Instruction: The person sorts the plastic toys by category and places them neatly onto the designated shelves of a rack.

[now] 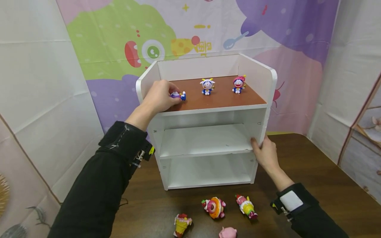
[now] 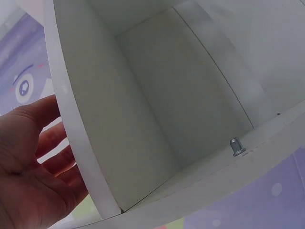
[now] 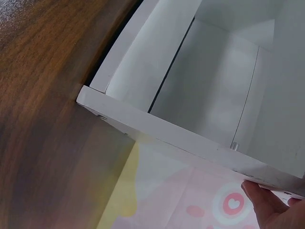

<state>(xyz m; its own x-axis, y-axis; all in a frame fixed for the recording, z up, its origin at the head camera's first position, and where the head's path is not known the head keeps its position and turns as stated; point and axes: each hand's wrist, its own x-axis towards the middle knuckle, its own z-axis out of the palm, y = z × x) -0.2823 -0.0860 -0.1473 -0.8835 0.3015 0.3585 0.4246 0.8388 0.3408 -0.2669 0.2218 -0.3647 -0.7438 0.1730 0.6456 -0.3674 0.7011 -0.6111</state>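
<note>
At the left front of the small white shelf unit, my left hand pinches a small blue-and-purple figurine. It lies on its side at the brown top board, partly hidden by the fingers. The left wrist view shows this hand at the top board's edge, the figurine out of sight. Lower down, my right hand grips the right side panel, thumb toward the front edge. In the right wrist view its fingers touch that panel's outer face.
Two figurines stand upright on the top board, one white-horned, one pink-capped. On the brown table before the unit lie an ice-cream-cone figure, a doughnut figure, a pink-and-yellow figure and a pink figure.
</note>
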